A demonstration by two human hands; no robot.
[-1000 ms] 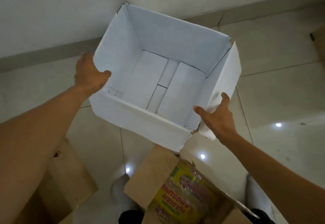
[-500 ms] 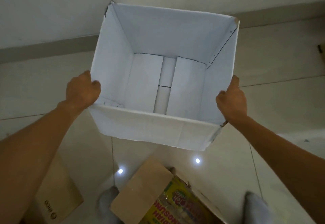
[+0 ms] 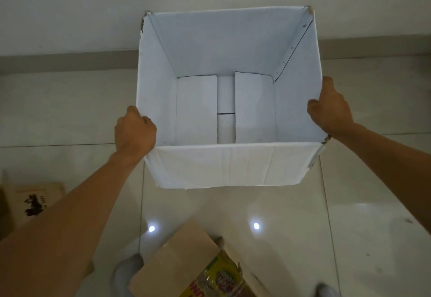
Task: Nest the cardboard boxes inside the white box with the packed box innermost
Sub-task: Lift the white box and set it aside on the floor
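Note:
A large white box (image 3: 228, 166) stands open-topped on the tiled floor in front of me, with nothing inside but its folded bottom flaps. My left hand (image 3: 135, 131) grips its left rim near the front corner. My right hand (image 3: 331, 112) grips the right rim. At the bottom edge lies the packed cardboard box (image 3: 177, 264), its flap open and yellow printed packets (image 3: 217, 280) showing inside. Another brown cardboard box (image 3: 35, 198) sits at the lower left, partly behind my left arm.
A wall with a grey skirting (image 3: 58, 61) runs just behind the white box. Glossy floor tiles (image 3: 361, 215) with light reflections spread between the boxes. Grey-socked feet (image 3: 126, 273) show beside the packed box.
The white box turned from a skewed, tilted pose to square in front of me and came down towards the floor. Both hands shifted along its side rims.

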